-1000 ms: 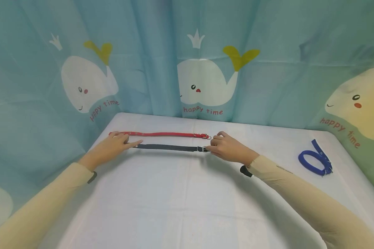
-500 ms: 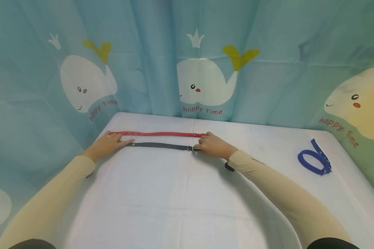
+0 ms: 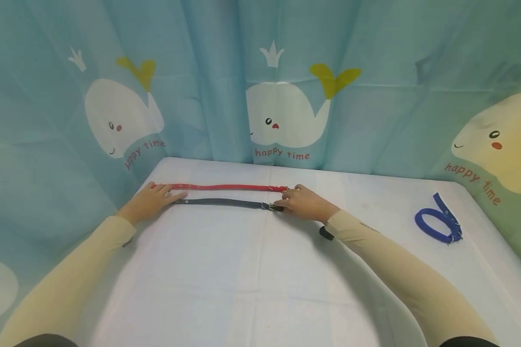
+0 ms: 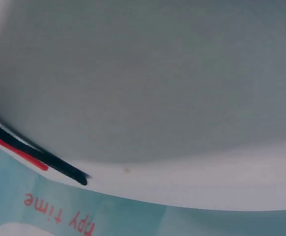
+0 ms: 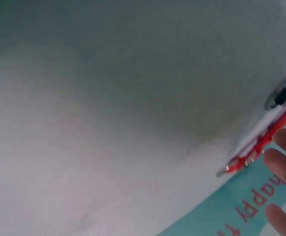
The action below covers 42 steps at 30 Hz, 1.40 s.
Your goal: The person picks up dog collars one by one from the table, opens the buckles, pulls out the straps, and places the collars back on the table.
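Observation:
A black collar (image 3: 226,202) with a metal buckle lies stretched straight on the white table, in front of a parallel red collar (image 3: 234,187). My left hand (image 3: 148,204) is at their left ends, thumb stretched along the black strap and fingers over the red one's tip. At the buckle end my right hand (image 3: 306,204) has its thumb beside the black strap and its other fingers near the red collar's metal ring. In the right wrist view, the fingers (image 5: 282,164) are spread apart, with the black collar's end (image 5: 280,96) showing beside them.
A blue collar (image 3: 438,225), curled into a loop with its tail sticking up, lies on the right of the table (image 3: 226,289). A curtain (image 3: 217,96) printed with whales hangs right behind the table's back edge.
The black collar has come down and left, lining up in front of the red one. Both hands moved left with it; my right hand has since drawn slightly back to the right.

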### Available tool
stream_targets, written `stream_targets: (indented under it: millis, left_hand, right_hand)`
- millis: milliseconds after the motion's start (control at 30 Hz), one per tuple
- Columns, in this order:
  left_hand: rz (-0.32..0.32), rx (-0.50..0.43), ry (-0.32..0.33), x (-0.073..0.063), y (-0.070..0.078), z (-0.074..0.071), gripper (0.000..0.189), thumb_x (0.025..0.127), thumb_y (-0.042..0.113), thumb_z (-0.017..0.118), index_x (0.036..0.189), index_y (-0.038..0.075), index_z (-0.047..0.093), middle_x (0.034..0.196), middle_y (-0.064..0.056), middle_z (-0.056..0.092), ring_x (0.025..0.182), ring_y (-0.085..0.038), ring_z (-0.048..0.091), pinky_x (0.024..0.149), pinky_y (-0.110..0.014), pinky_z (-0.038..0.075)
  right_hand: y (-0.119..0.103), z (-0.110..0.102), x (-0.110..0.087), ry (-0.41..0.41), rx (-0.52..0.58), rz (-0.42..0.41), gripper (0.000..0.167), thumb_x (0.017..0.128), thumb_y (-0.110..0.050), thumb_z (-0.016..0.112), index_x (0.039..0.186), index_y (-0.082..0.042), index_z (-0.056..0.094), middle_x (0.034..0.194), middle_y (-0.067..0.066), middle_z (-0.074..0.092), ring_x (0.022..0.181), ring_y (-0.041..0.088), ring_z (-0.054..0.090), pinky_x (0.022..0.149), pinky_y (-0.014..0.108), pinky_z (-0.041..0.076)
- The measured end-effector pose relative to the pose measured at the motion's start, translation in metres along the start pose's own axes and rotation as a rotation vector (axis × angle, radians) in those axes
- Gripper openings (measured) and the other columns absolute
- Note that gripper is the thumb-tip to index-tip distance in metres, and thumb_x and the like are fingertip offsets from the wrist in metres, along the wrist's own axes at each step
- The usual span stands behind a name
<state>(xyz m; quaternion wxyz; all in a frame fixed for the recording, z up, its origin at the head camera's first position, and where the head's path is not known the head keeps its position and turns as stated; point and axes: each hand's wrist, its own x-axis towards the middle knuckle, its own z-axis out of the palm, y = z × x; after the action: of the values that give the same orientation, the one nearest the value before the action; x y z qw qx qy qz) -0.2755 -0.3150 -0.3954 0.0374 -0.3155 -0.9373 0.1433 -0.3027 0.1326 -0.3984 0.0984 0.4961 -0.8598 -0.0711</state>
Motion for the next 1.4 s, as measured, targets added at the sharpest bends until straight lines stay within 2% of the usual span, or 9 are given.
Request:
stream_targets:
  millis: [100,233,500,700,867,1033,1200,1267,1400]
  left_hand:
    - [0.0,-0.065,0.045,0.015,0.009,-0.009,0.06,0.087,-0.002,0.058,0.142,0.016,0.04,0.125,-0.023,0.054,0.115,-0.04,0.053,0.101,-0.058,0.037]
    - [0.094,-0.076,0.212,0.048,0.038,-0.029,0.063,0.084,0.001,0.063,0.142,0.013,0.04,0.116,-0.02,0.058,0.108,-0.036,0.057,0.099,-0.053,0.041]
    - [0.311,-0.024,0.424,0.126,0.133,-0.086,0.055,0.089,0.024,0.062,0.14,0.015,0.042,0.118,-0.01,0.059,0.109,-0.026,0.056,0.102,-0.046,0.041]
    - [0.349,-0.023,0.54,0.18,0.207,-0.118,0.05,0.093,0.034,0.053,0.138,0.015,0.045,0.121,-0.006,0.058,0.112,-0.022,0.054,0.101,-0.041,0.04]
    - [0.305,-0.058,0.47,0.224,0.267,-0.138,0.049,0.095,0.037,0.049,0.139,0.018,0.044,0.128,-0.002,0.054,0.118,-0.018,0.05,0.104,-0.036,0.037]
    - [0.312,-0.086,0.34,0.261,0.32,-0.146,0.049,0.095,0.037,0.049,0.141,0.021,0.04,0.133,0.001,0.048,0.12,-0.015,0.049,0.105,-0.034,0.037]
    - [0.339,-0.127,0.21,0.291,0.364,-0.144,0.05,0.095,0.035,0.048,0.143,0.024,0.038,0.136,0.003,0.045,0.121,-0.013,0.047,0.104,-0.032,0.038]
    - [0.344,-0.151,0.157,0.3,0.378,-0.143,0.049,0.096,0.034,0.047,0.143,0.024,0.037,0.138,0.003,0.043,0.121,-0.011,0.046,0.103,-0.03,0.038]
    - [0.361,-0.171,0.089,0.315,0.401,-0.143,0.049,0.096,0.03,0.046,0.144,0.025,0.036,0.14,0.005,0.041,0.122,-0.009,0.044,0.101,-0.026,0.038]
  right_hand:
    - [0.003,-0.009,-0.016,0.007,-0.009,0.031,0.038,0.082,-0.023,0.071,0.12,-0.019,0.064,0.103,0.005,0.07,0.097,0.02,0.065,0.089,0.044,0.047]
    - [0.008,-0.026,-0.042,0.045,-0.007,0.07,0.043,0.08,-0.022,0.074,0.121,-0.016,0.063,0.105,0.007,0.069,0.1,0.022,0.064,0.095,0.048,0.045]
    - [0.02,-0.063,-0.101,0.207,-0.039,0.123,0.042,0.076,-0.017,0.077,0.116,-0.01,0.064,0.102,0.01,0.069,0.097,0.026,0.065,0.093,0.054,0.044]
    - [0.03,-0.083,-0.155,0.365,-0.056,0.208,0.037,0.075,-0.018,0.076,0.108,-0.005,0.066,0.094,0.013,0.07,0.09,0.032,0.065,0.086,0.057,0.045]
    - [0.042,-0.087,-0.203,0.468,-0.1,0.298,0.047,0.094,-0.046,0.048,0.101,-0.004,0.068,0.089,0.015,0.069,0.085,0.033,0.064,0.08,0.056,0.044]
    - [0.055,-0.078,-0.248,0.46,-0.089,0.427,0.074,0.092,-0.063,0.026,0.094,-0.002,0.068,0.086,0.018,0.069,0.082,0.036,0.063,0.077,0.056,0.042]
    - [0.06,-0.065,-0.282,0.323,-0.038,0.603,0.036,0.077,-0.031,0.076,0.094,0.0,0.068,0.086,0.023,0.068,0.083,0.04,0.063,0.076,0.058,0.041]
    - [0.06,-0.058,-0.29,0.267,-0.014,0.673,0.036,0.063,-0.011,0.082,0.094,0.001,0.068,0.086,0.024,0.068,0.083,0.041,0.063,0.075,0.059,0.042]
    - [0.064,-0.043,-0.304,0.2,0.004,0.733,0.032,0.065,-0.012,0.081,0.091,0.004,0.069,0.085,0.024,0.068,0.081,0.041,0.064,0.073,0.059,0.044]
